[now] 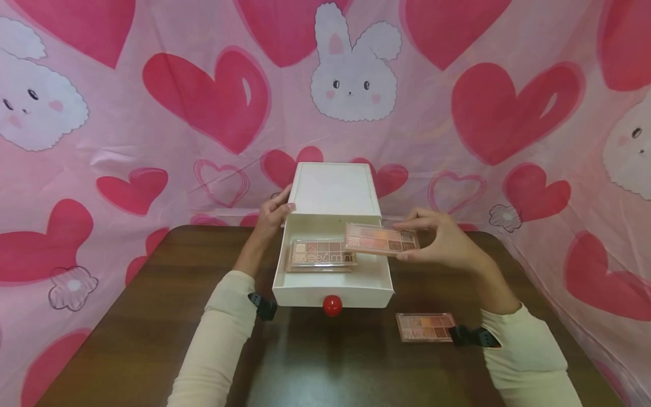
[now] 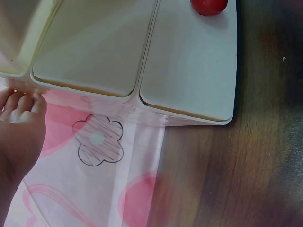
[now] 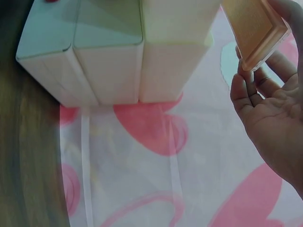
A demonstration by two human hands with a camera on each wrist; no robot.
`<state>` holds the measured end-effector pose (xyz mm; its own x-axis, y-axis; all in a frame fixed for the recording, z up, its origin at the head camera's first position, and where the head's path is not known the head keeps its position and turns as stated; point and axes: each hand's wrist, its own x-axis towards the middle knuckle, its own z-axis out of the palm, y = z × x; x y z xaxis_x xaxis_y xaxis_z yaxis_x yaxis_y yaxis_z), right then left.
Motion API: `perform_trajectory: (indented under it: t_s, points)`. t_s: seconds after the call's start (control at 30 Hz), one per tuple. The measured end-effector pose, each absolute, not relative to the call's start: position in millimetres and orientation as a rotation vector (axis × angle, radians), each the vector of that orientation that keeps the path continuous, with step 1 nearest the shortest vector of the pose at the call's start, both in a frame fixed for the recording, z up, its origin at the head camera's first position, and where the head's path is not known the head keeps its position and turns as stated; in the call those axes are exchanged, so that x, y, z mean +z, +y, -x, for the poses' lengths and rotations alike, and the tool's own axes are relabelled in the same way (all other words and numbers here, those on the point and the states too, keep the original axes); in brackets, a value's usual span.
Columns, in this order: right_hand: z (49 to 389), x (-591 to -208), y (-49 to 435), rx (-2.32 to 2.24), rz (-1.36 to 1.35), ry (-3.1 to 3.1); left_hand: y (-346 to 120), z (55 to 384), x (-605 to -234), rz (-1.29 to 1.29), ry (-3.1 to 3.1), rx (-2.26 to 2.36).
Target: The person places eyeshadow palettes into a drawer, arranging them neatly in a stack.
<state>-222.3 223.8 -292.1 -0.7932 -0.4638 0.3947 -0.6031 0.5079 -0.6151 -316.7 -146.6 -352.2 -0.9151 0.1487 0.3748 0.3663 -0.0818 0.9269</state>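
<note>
A white drawer unit point(image 1: 335, 188) stands on the table with its top drawer point(image 1: 305, 297) pulled out, a red knob point(image 1: 332, 306) on the front. Inside the drawer lies an eyeshadow palette point(image 1: 321, 257) with a clear lid. My right hand point(image 1: 442, 240) pinches a second eyeshadow palette point(image 1: 380, 239) by its right end, above the drawer's right side. In the right wrist view, the thumb and fingers hold this palette point(image 3: 255, 33) at its edges. My left hand point(image 1: 274, 213) rests against the unit's left side, the thumb at the top edge.
Another eyeshadow palette point(image 1: 426, 328) lies on the brown wooden table point(image 1: 325, 367) near the right forearm. Below the pulled-out drawer are two closed drawer fronts point(image 2: 90, 42). A pink cloth point(image 1: 285, 113) with hearts and rabbits hangs behind the table.
</note>
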Motion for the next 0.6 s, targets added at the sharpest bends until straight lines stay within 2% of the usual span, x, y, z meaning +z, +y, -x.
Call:
perform_trajectory:
  t_s: [0.6]
  points:
    - [243,-293,163,1.164,-1.094,-2.536,-146,318,-353,0.606,-1.984,-2.159]
